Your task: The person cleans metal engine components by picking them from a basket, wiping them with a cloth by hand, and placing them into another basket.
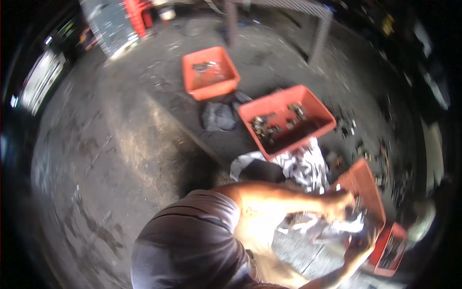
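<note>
My left hand (339, 204) reaches from the left to the near side of an orange-red plastic bin (362, 180). Its fingers look curled in, beside small dark and shiny pieces, but blur hides what is in them. Closer to me, my right hand (364, 242) is bent round at the bin's lower end, by a dark shape. Its fingers also look closed, and what they hold cannot be made out. Pale crumpled cloth (327, 226) lies below and between the hands.
A larger red bin (288, 98) with small metal parts stands ahead, and another bin (210, 91) lies farther off. A small red box (392, 250) is at the right. Striped cloth (308, 166), a dark bag (219, 117) and scattered metal pieces (349, 127) lie on the floor. A metal-legged table (320, 36) stands behind.
</note>
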Tool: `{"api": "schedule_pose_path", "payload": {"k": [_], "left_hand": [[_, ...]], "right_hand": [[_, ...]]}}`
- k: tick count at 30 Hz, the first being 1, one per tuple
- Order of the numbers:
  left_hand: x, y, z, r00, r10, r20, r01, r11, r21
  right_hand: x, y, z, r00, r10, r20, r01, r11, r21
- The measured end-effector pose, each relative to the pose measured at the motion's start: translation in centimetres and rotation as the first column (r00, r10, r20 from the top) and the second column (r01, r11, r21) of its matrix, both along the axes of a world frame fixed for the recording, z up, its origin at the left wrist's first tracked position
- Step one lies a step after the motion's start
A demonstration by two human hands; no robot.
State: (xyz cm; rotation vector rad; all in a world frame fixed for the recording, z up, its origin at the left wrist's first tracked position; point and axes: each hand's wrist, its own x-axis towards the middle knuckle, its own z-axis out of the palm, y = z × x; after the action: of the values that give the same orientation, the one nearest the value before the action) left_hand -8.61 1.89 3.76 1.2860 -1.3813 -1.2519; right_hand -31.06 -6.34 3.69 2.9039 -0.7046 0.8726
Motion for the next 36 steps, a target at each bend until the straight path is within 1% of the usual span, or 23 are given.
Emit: {"api": "schedule_pose_path", "payload": {"k": [1, 2, 3, 4, 5, 7, 8, 10, 14, 15, 17, 18, 20, 22, 24, 28, 30, 31, 32, 33, 34, 35, 36], "left_hand": [[-0.3, -0.9, -1.8, 0.981, -0.016, -0.191, 0.002, 0.997, -0.071], [-0.2, -0.4, -1.5, 0.988, 0.022, -0.152, -0.062, 0.963, -0.263], [-0.3, -1.0, -2.2, 0.992, -0.006, -0.129, -0.052, 0.895, -0.444], [0.2, -1.4, -3.7, 0.987, -0.077, -0.138, 0.019, 0.923, -0.384], [0.7, -0.5, -1.4, 0.973, -0.053, -0.222, 0.006, 0.978, -0.208], [0.3, -0.4, 0.1, 0.955, 0.042, -0.293, -0.115, 0.964, -0.239], [0.4, -0.8, -0.2, 0.961, 0.024, -0.275, -0.089, 0.969, -0.229], [1.2, -1.4, -1.9, 0.991, 0.115, -0.067, -0.133, 0.889, -0.439], [1.4, -1.0, -1.3, 0.957, 0.271, -0.098, -0.287, 0.857, -0.428], [1.9, -1.0, -1.2, 0.946, 0.28, -0.161, -0.323, 0.844, -0.428], [3.2, -1.2, -1.7, 0.898, 0.266, -0.349, -0.392, 0.845, -0.363], [3.1, -1.2, -1.4, 0.863, 0.262, -0.432, -0.43, 0.83, -0.355], [2.8, -0.9, -0.9, 0.895, 0.243, -0.374, -0.401, 0.807, -0.434], [2.4, -0.3, -0.6, 0.987, 0.136, -0.09, -0.162, 0.888, -0.431], [1.5, 0.0, -0.3, 0.985, 0.16, 0.057, -0.108, 0.848, -0.519], [1.7, 0.0, -0.3, 0.989, 0.084, -0.125, -0.115, 0.956, -0.271], [0.6, 0.1, -0.1, 0.968, 0.066, -0.24, -0.134, 0.951, -0.278], [1.3, 0.3, -0.2, 0.972, -0.01, -0.236, -0.048, 0.969, -0.242], [2.1, 0.3, -1.0, 0.961, -0.035, -0.276, -0.042, 0.963, -0.266], [2.4, 0.1, -0.5, 0.972, -0.044, -0.229, -0.039, 0.938, -0.345], [2.8, 0.0, -0.1, 0.982, -0.046, -0.185, -0.037, 0.906, -0.421], [3.4, 0.1, -0.4, 0.971, 0.061, -0.229, -0.154, 0.897, -0.415], [4.6, -0.2, -0.6, 0.988, 0.12, -0.102, -0.153, 0.877, -0.455]], "right_hand": [[0.9, 1.1, 1.0, 0.998, -0.045, 0.04, 0.043, 0.998, 0.042], [1.2, 1.8, 1.6, 0.992, -0.124, -0.003, 0.124, 0.992, -0.021], [0.7, 1.9, 1.6, 0.992, -0.111, 0.052, 0.112, 0.993, -0.022], [1.0, 2.2, 2.6, 0.989, -0.145, 0.035, 0.145, 0.989, -0.01], [0.7, 2.1, 3.2, 0.988, -0.148, 0.048, 0.149, 0.988, -0.033], [0.4, 2.1, 4.5, 0.985, -0.17, 0.016, 0.17, 0.985, 0.0], [0.4, 2.0, 4.7, 0.988, -0.15, 0.03, 0.149, 0.987, 0.056], [0.7, 1.9, 4.2, 0.989, -0.07, 0.128, 0.071, 0.997, -0.004], [0.7, 2.6, 4.9, 0.99, -0.059, 0.128, 0.066, 0.997, -0.047], [0.4, 2.2, 4.7, 0.99, -0.07, 0.124, 0.076, 0.996, -0.045], [-0.3, 1.3, 4.3, 0.949, -0.037, 0.315, 0.033, 0.999, 0.018], [-0.4, 1.3, 4.2, 0.949, -0.045, 0.311, 0.043, 0.999, 0.014], [0.2, 1.4, 4.3, 0.939, -0.074, 0.337, 0.087, 0.996, -0.022], [1.6, 2.7, 4.5, 0.961, -0.078, 0.263, 0.074, 0.997, 0.027], [2.1, 2.4, 2.1, 0.991, 0.008, 0.134, -0.01, 1.0, 0.015], [2.6, 2.9, 0.9, 0.998, -0.008, 0.067, 0.003, 0.997, 0.081], [2.8, 3.4, 1.2, 0.993, 0.057, 0.104, -0.091, 0.927, 0.363], [3.0, 3.2, 0.3, 0.979, 0.094, 0.181, -0.145, 0.943, 0.299], [3.1, 3.0, -0.5, 0.957, 0.138, 0.254, -0.197, 0.954, 0.226], [3.1, 3.0, -0.4, 0.943, 0.149, 0.296, -0.198, 0.97, 0.14], [2.9, 3.0, -0.3, 0.945, 0.149, 0.29, -0.196, 0.971, 0.14], [2.6, 3.2, -0.3, 0.975, 0.101, 0.198, -0.145, 0.964, 0.223], [2.3, 3.3, -0.3, 0.993, 0.057, 0.102, -0.085, 0.95, 0.299]]}}
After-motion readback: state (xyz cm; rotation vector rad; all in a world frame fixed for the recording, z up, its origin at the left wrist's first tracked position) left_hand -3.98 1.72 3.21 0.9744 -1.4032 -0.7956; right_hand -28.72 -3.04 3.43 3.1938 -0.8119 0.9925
